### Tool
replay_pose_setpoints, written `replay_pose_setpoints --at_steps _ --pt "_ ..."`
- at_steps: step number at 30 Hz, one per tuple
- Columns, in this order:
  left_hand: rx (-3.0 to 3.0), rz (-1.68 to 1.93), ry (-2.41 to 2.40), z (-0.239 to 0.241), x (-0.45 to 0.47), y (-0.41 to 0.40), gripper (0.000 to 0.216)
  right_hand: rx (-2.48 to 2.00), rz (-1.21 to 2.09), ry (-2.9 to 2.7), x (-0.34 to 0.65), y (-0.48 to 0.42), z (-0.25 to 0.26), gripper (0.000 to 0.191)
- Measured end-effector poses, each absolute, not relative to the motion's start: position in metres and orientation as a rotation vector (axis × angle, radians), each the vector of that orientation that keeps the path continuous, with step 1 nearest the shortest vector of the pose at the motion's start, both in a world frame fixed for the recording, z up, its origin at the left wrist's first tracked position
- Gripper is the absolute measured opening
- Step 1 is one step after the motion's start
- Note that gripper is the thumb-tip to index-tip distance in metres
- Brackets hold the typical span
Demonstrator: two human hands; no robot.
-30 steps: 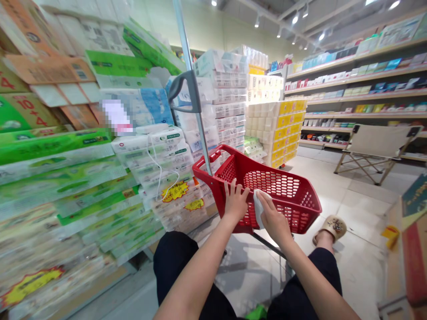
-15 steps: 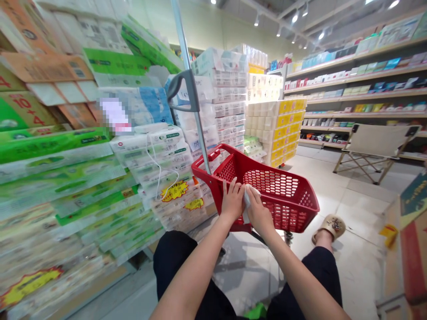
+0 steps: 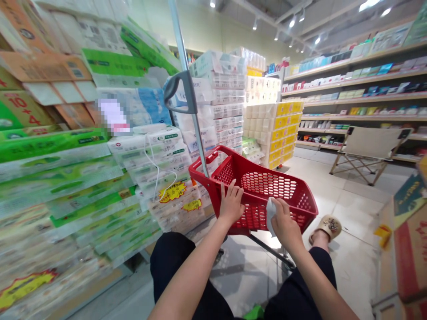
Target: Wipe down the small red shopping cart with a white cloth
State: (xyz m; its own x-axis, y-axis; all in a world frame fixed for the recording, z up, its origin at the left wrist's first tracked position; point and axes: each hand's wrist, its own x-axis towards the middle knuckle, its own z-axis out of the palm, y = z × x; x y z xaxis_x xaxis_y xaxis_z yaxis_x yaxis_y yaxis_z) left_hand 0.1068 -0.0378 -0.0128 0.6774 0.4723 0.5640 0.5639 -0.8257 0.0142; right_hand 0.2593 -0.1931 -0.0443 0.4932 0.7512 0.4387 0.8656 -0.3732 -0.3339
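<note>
A red plastic shopping cart (image 3: pixel 253 178) with a perforated basket stands in front of me, between my legs. My left hand (image 3: pixel 231 204) rests on the side of the basket near its handle end, fingers spread over the rim. My right hand (image 3: pixel 285 222) presses a white cloth or tissue (image 3: pixel 271 218) against the outer side wall, just below the rim. Part of the cloth hangs below the fingers. A metal pole with a grey handle (image 3: pixel 183 93) rises by the cart's handle end.
Stacked tissue packs (image 3: pixel 160 151) fill the left side. A folding chair (image 3: pixel 372 142) and stocked shelves (image 3: pixel 360 84) stand at the back right. Cardboard boxes (image 3: pixel 412 231) are close on the right. My foot in a beige clog (image 3: pixel 328 229) is beside the cart.
My right hand has slid right along the basket's side with the white cloth, away from my left hand. My left hand stays at nearly the same spot on the cart.
</note>
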Motion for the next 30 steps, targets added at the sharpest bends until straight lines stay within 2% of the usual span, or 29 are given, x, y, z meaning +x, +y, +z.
replay_pose_setpoints --at_steps 7,15,25,30 --pt "-2.735 -0.851 -0.839 -0.015 0.106 -0.039 0.050 -2.396 -0.373 -1.387 0.238 -0.166 -0.042 0.051" --pt "-2.755 -0.799 -0.770 -0.008 0.105 -0.001 0.051 -2.414 -0.354 -1.492 0.239 -0.152 -0.038 0.058" --pt "-2.726 -0.708 -0.814 -0.016 0.106 0.042 0.068 -2.427 -0.270 -1.678 0.212 -0.114 -0.037 0.078" --pt "-2.733 -0.724 -0.857 -0.021 0.106 0.051 0.070 -2.388 -0.253 -1.792 0.196 -0.083 -0.026 0.080"
